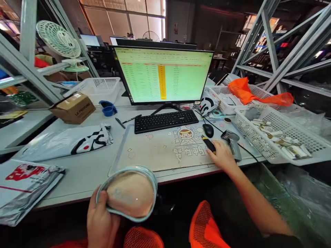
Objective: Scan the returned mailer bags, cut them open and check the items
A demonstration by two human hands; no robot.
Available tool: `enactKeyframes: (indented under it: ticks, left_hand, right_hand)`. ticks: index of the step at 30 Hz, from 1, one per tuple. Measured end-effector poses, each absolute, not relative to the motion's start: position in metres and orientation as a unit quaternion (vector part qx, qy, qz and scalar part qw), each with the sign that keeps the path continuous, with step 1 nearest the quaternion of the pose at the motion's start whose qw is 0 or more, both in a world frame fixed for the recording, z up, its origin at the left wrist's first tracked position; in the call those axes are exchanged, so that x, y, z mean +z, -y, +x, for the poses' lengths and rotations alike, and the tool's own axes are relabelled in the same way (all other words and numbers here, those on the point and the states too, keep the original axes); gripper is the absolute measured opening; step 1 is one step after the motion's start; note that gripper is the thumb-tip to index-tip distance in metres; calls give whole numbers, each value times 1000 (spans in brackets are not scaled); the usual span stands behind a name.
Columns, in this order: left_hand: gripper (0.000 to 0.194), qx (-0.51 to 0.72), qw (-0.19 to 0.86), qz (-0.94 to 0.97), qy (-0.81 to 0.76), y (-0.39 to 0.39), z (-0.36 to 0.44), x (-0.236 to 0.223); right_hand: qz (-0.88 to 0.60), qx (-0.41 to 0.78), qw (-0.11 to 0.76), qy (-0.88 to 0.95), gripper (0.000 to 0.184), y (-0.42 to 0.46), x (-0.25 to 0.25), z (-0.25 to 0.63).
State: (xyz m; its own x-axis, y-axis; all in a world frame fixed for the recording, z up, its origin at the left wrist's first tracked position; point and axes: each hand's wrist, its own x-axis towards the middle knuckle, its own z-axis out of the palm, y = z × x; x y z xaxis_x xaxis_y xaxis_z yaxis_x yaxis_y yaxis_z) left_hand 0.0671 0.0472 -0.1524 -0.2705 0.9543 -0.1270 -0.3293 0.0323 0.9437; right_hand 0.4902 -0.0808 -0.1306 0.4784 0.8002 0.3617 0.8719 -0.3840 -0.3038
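My left hand [99,220] grips the near rim of a rounded, peach-coloured pad in a pale blue-edged clear pouch [129,193], held below the desk's front edge. My right hand [221,155] rests on the desk mat [160,151], fingers closed around a yellow-and-black utility knife [209,144]. A grey barcode scanner [232,141] lies just right of that hand, and a black mouse [208,130] sits just beyond it.
A monitor [163,74] with a spreadsheet and a black keyboard [166,120] stand mid-desk. White baskets [279,137] with small items fill the right side. Poly mailers [64,143], a cardboard box [73,108] and pens [126,121] lie at left. Metal shelving frames both sides.
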Motion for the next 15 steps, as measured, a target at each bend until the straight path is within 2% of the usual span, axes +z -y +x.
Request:
enactKeyframes:
  ticks: [3,8,11,15]
  left_hand:
    - [17,626,545,280,-483,-82,71,-140]
    - [34,562,577,359,-472,-110,99,-142]
    - [45,502,514,511,-471,-119,130,-146]
    - [44,394,342,739,-426,-140,165,-145]
  right_hand:
    - [-879,-58,146,451,58,59,-147,520]
    - [-834,-45,181,520,45,24,-166,502]
    - [-826,-58,193,527,39,-7,-153,505]
    - [-866,-124,215,435,51,-46,-130,547]
